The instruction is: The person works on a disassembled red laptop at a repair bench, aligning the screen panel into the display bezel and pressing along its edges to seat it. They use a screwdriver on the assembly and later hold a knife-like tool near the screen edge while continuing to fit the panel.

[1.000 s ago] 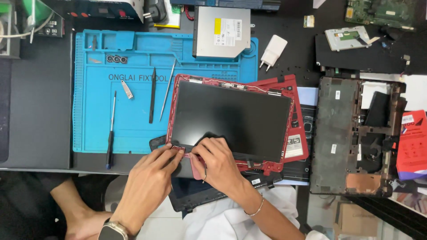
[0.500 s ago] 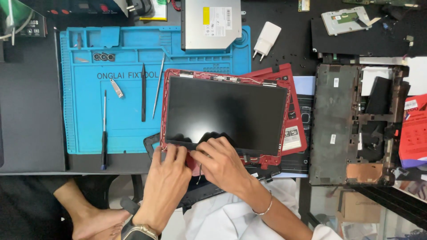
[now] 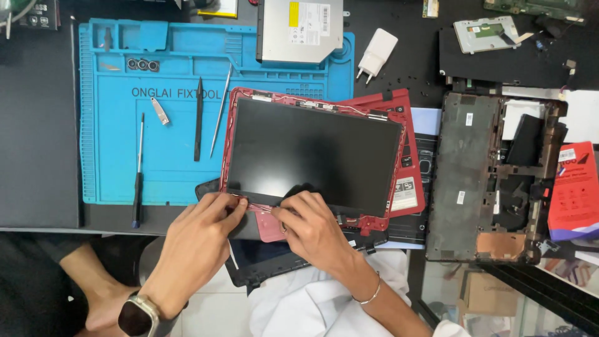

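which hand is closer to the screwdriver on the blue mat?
Left. The left hand rests at the screen panel's near-left corner, just right of the screwdriver; the right hand sits farther right along the same edge.

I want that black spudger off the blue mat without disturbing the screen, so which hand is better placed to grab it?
Left, probably. The left hand sits at the screen panel's near-left corner, on the side of the black spudger; the right hand would have to cross over.

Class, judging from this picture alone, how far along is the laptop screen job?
Done: the grey laptop base lies gutted, the disc drive is out. In hand: the left hand and right hand pinch thin wires at the screen's lower edge. Left: the screen sits in its red lid.
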